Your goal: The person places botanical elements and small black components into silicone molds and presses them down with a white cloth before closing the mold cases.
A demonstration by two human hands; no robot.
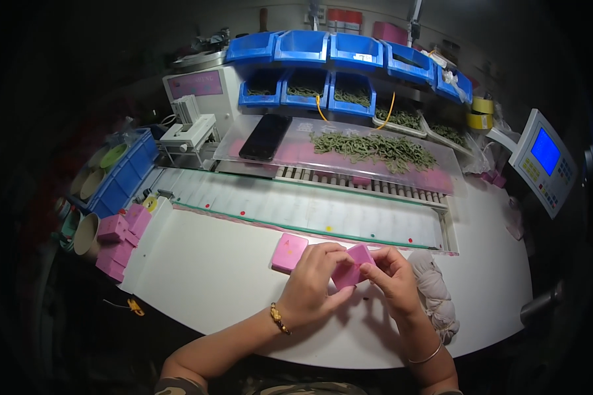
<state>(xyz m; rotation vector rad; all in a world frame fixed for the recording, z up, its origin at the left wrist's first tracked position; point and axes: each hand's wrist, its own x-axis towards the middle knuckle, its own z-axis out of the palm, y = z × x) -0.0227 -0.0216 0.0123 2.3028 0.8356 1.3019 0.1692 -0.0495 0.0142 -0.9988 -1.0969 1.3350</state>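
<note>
Both hands meet over a white worktable (pixel 211 276): the left hand (pixel 313 283) and right hand (pixel 392 280) pinch a small pink box (pixel 351 266) between fingertips, held just above the surface. A second pink box (pixel 289 252) lies flat just beside the left hand. Behind a conveyor strip (pixel 310 207), a clear tray carries green strands (pixel 375 148), possibly elastic ties.

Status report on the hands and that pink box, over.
Both hands, left and right, shut on small pink box above white table. Second pink box lies beside left hand, untouched.
</note>
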